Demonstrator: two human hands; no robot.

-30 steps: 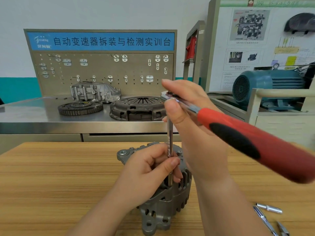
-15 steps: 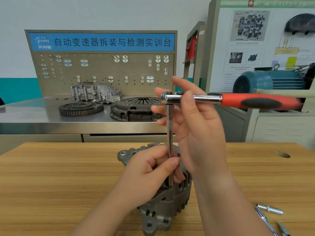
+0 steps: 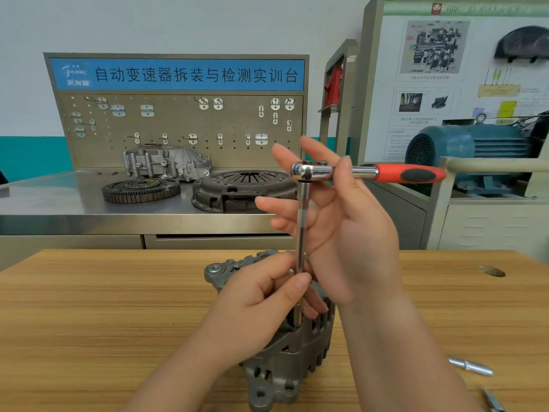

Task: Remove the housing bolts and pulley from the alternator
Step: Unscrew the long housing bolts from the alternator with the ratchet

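Right, the alternator (image 3: 285, 361) is standing on the wooden table (image 3: 104, 307) just in front of me, finned housing facing up, so the housing bolts point at me and the tool can drop straight down onto them. My left hand (image 3: 261, 310) rests on top of the housing and pinches the extension bar (image 3: 301, 233) low down between thumb and fingers. That is to keep the bar upright and its tip seated, I'd say, because the bar is long and thin and would wobble off. The tip goes into the housing beside my fingers, but the bolt itself is hidden from me.

Up top, the ratchet (image 3: 315, 171) sits crosswise on the bar, its red handle (image 3: 410, 173) pointing away to my right. My right hand (image 3: 350, 233) is wide, fingers straight and splayed behind the head, thumb laid across the chrome neck: a light guiding touch, not a fist. I judge that suits spinning out a bolt that turns easily rather than cracking a tight one.

I can't see the pulley from here, so I take it as not yet dealt with. A loose bit (image 3: 471, 365) lies on the table by my right forearm, within reach, well apart from the alternator
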